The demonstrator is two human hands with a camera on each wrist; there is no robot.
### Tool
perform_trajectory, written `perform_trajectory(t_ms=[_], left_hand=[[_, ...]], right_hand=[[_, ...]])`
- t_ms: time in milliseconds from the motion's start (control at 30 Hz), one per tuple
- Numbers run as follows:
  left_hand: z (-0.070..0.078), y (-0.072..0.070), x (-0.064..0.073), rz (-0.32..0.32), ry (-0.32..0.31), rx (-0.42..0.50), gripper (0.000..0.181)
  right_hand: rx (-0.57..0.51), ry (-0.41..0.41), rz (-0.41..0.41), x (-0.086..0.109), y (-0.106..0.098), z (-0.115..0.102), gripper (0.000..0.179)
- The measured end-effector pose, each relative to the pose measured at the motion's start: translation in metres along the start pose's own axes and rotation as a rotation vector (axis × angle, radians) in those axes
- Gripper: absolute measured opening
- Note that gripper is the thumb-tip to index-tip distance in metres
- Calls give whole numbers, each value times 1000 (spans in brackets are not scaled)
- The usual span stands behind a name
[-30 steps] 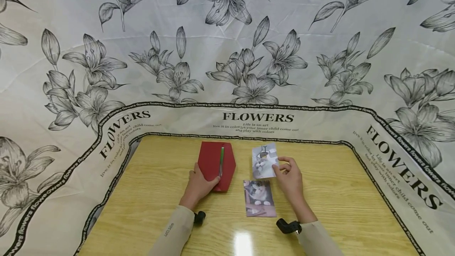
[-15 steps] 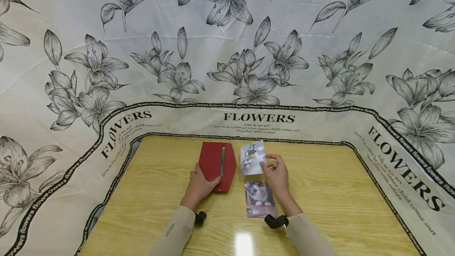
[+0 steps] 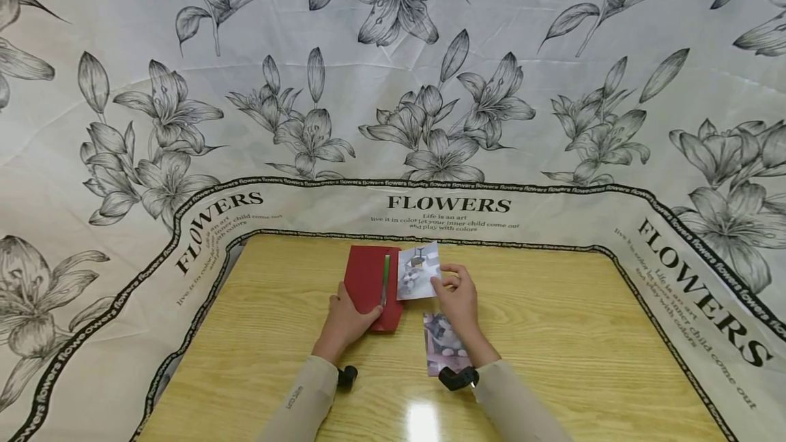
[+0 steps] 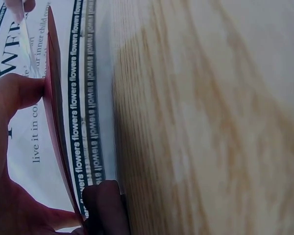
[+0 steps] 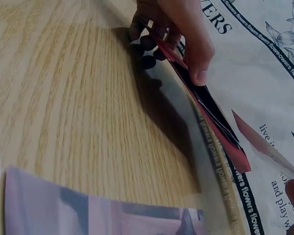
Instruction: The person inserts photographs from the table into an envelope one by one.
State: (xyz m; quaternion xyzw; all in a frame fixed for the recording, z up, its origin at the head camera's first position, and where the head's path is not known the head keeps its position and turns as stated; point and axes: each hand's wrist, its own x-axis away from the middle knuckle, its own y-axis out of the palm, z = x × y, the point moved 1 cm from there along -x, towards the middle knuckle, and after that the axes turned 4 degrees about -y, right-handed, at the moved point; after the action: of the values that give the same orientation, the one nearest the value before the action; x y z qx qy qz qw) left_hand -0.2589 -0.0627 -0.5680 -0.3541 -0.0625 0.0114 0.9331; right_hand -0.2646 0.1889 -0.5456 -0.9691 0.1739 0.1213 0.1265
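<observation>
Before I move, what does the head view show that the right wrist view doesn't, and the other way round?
Only the head view shows the picture on the held photo, the green streak along the red envelope, and the sleeves.

Only the right wrist view shows the dark gap along the envelope's edge and the left hand's fingertips underneath.

Both show the left hand gripping the envelope, the right hand pinching the held photo, and another photo on the table.
</observation>
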Motion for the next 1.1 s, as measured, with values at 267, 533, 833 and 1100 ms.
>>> perform_trajectory(t_ms=[267,533,833,1100], left_hand=[[0,0,0,2,-1,-13,118],[-1,1,0,-4,-2,-12,118],[0,1,0,3,-4,-13,118],[1,-1,1,-1,-7,-6,118]], right_hand=[[-3,11,-4,1,14,2,32],[-26,31,-44,4,22,1,31],[-41,46,-38,6,31,3,31],[-11,45,-51,8,40,4,31]])
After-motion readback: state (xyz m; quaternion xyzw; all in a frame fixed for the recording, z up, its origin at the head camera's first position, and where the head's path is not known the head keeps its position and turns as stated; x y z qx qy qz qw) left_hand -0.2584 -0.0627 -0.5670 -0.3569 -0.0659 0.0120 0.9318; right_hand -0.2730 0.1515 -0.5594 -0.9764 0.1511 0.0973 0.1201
